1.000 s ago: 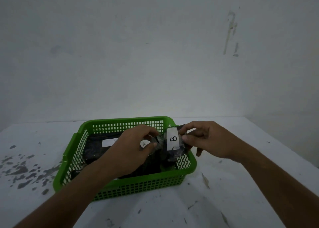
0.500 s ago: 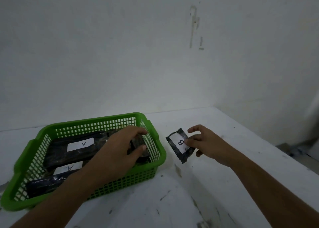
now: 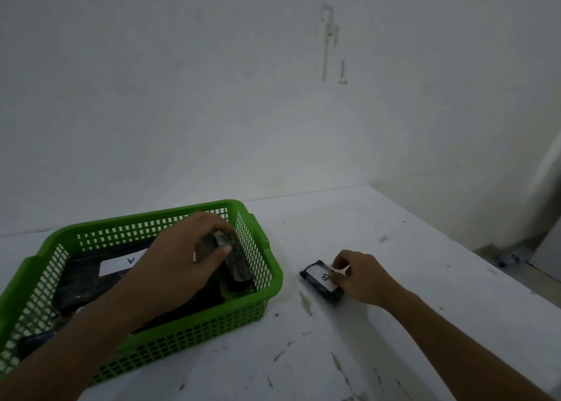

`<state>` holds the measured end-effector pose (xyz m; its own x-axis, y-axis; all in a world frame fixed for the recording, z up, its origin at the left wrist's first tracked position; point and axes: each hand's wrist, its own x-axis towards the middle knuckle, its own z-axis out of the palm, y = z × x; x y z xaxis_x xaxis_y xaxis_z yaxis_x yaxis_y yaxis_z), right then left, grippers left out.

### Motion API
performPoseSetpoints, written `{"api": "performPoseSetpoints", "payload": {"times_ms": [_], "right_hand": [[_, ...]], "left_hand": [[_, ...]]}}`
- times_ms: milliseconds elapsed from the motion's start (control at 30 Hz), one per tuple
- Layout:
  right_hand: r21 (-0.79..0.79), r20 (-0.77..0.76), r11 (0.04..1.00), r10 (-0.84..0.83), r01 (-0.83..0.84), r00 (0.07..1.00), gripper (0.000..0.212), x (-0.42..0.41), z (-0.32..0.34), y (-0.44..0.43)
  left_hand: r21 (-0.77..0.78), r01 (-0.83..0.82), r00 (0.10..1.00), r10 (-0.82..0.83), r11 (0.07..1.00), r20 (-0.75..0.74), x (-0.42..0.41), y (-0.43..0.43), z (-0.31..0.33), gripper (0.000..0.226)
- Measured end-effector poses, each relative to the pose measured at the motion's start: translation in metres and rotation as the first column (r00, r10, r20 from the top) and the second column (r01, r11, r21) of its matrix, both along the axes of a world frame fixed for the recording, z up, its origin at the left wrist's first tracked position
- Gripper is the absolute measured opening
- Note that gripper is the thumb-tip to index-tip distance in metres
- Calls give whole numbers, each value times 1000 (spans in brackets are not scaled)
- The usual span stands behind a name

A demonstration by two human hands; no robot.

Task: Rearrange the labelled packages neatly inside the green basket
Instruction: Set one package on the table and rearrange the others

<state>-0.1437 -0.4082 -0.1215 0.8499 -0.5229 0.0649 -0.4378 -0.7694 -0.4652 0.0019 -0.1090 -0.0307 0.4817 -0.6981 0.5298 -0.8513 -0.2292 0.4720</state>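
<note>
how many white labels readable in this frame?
2. One marked A on the long black package inside the green basket, partly behind the left hand; one marked B on the small package on the table under the right hand. Others may be hidden.

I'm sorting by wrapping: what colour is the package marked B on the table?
Black wrapping with a white label, the package seen best in the head view.
</note>
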Motion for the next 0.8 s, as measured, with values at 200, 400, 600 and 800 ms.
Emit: {"api": "performPoseSetpoints", "payload": {"times_ms": [200, 400, 600, 800], "right_hand": [[4, 356, 994, 97, -106, 929, 8, 34, 38, 45], [-147, 295, 882, 471, -448, 831, 21, 92, 72, 105], [-309, -170, 731, 587, -608, 792, 48, 154, 63, 120], [-216, -326, 678, 629, -703, 706, 56, 195, 59, 130]], "left_hand": [[-5, -119, 988, 118, 993, -104, 45, 10, 5, 20], [156, -196, 961, 222, 968, -168, 96, 11, -8, 19], [313, -212, 950, 271, 926, -157, 126, 14, -26, 25], [419, -90, 981, 154, 903, -122, 136, 20, -31, 28]]}}
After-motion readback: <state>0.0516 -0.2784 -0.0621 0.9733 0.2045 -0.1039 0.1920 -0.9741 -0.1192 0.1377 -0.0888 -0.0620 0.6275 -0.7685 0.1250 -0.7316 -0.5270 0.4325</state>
